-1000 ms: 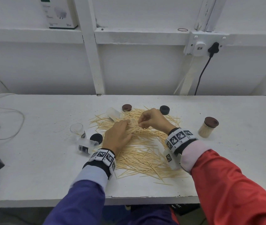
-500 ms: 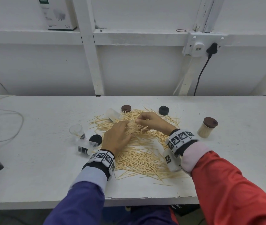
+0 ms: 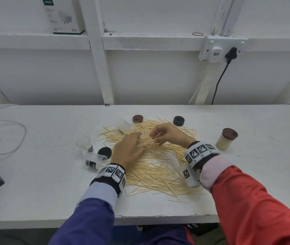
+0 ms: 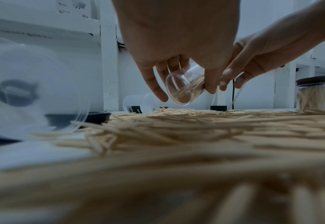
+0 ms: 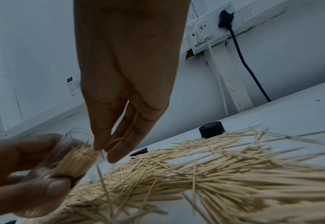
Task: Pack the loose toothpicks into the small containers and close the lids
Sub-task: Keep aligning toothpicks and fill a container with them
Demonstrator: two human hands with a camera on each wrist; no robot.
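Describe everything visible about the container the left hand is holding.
The container is a small clear plastic cylinder with no lid on, gripped by the left hand above the loose toothpicks. It is tilted on its side, partly filled with a bundle of toothpicks, their tips poking from its mouth. The right hand has its fingertips at that mouth.

Plain indoor workroom. A white-painted workbench (image 3: 52, 174) stands against a white boarded wall (image 3: 158, 76). A wall socket (image 3: 216, 52) with black plug and a boxed charger (image 3: 64, 15) sit above.
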